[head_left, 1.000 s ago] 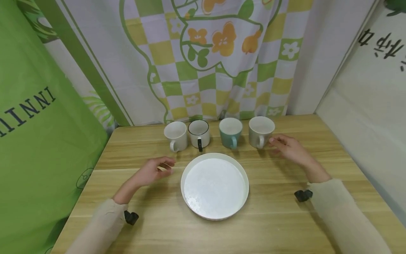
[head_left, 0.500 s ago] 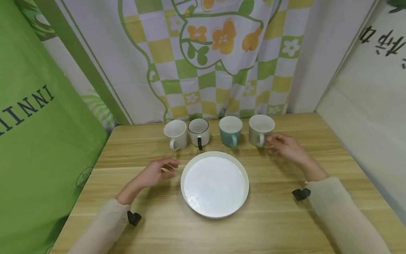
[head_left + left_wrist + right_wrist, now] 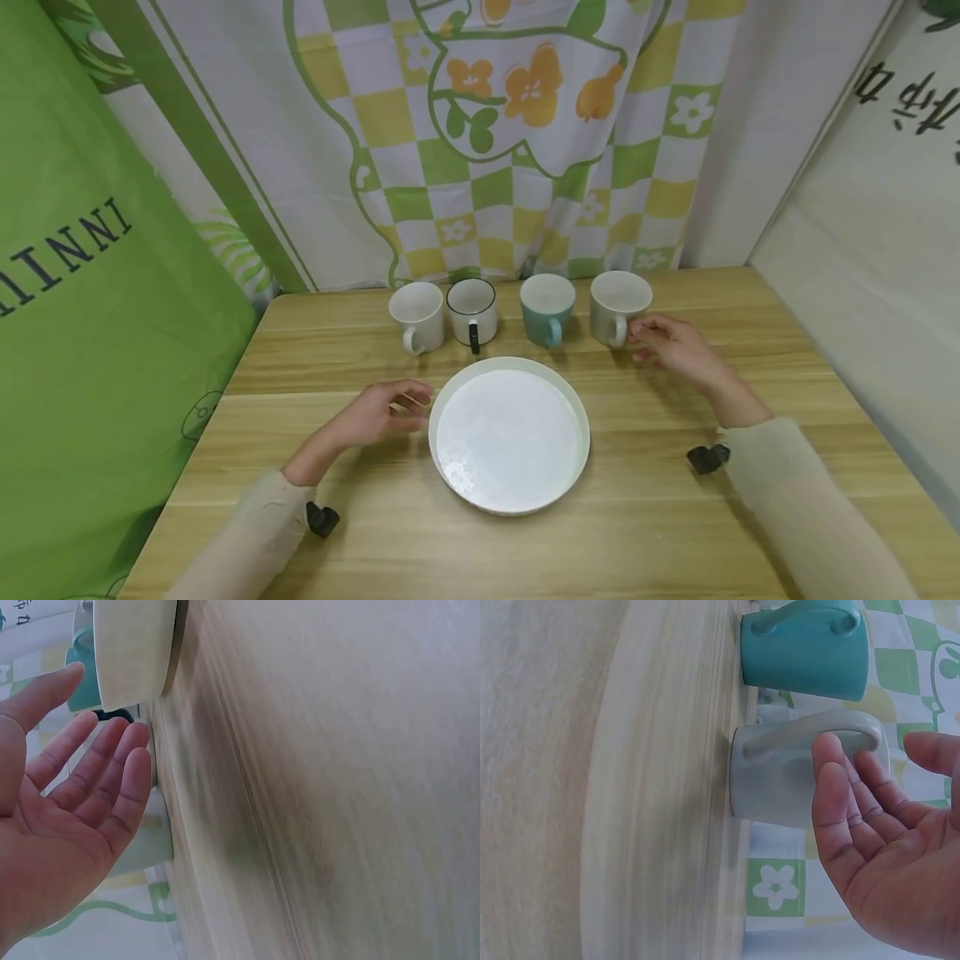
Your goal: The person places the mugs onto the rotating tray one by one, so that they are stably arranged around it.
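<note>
My left hand [image 3: 381, 412] hovers just left of the round white tray [image 3: 512, 500], fingers relaxed and parted from the thumb, holding nothing. In the left wrist view the tray's outer wall [image 3: 135, 652] stands beyond the fingertips. My right hand [image 3: 675, 346] is at the right side of the light grey mug [image 3: 606, 321]. In the right wrist view its loosely bent fingers lie close by that mug's handle [image 3: 810, 727], with the thumb apart; whether they touch it I cannot tell. Left of this mug stands a teal mug [image 3: 543, 325]. All the mugs are upright.
A white mug with a dark rim and black handle [image 3: 474, 321] and a pale mug [image 3: 418, 317] stand at the back left of the wooden table [image 3: 637, 533]. A checked curtain [image 3: 480, 192] hangs behind the mugs. A green cloth [image 3: 90, 350] hangs along the left side.
My left hand has moved right and slightly toward me, closer to the tray's rim. My right hand has shifted a little left toward the grey mug's handle. Mugs and tray stay in place.
</note>
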Demonstrator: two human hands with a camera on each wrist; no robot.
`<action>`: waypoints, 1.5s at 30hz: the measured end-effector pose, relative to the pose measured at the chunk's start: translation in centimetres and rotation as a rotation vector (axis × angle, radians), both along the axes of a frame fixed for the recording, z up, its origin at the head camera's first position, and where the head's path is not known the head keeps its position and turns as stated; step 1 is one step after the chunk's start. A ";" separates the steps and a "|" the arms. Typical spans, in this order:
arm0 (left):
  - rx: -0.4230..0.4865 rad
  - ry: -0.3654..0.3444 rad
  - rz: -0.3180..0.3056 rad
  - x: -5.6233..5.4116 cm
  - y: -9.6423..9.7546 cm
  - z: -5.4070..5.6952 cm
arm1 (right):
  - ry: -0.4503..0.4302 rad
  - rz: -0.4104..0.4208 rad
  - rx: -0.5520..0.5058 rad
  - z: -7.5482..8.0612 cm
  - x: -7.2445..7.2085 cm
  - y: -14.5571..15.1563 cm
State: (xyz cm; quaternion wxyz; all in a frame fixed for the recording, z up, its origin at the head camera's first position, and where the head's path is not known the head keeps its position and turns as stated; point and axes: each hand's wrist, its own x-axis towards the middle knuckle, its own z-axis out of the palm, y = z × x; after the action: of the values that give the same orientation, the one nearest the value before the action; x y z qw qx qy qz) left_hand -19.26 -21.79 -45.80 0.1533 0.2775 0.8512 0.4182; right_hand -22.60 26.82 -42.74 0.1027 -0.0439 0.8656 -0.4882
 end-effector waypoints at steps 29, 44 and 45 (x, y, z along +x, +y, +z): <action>0.011 -0.013 -0.015 0.0 0.5 -0.7 | 0.008 0.005 -0.003 -0.6 -0.7 -1.2; 0.028 -0.029 -0.004 0.0 0.4 -1.0 | -0.007 -0.046 -0.062 -0.8 -1.0 0.1; 0.032 -0.035 -0.002 0.0 0.3 -1.0 | -0.013 -0.053 -0.063 -0.8 -1.0 0.1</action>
State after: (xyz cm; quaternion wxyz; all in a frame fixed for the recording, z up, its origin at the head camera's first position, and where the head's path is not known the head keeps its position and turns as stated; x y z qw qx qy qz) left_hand -19.27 -21.47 -46.78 0.1639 0.2736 0.8413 0.4365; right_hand -23.64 26.91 -43.55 0.0940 -0.0209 0.8500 -0.5179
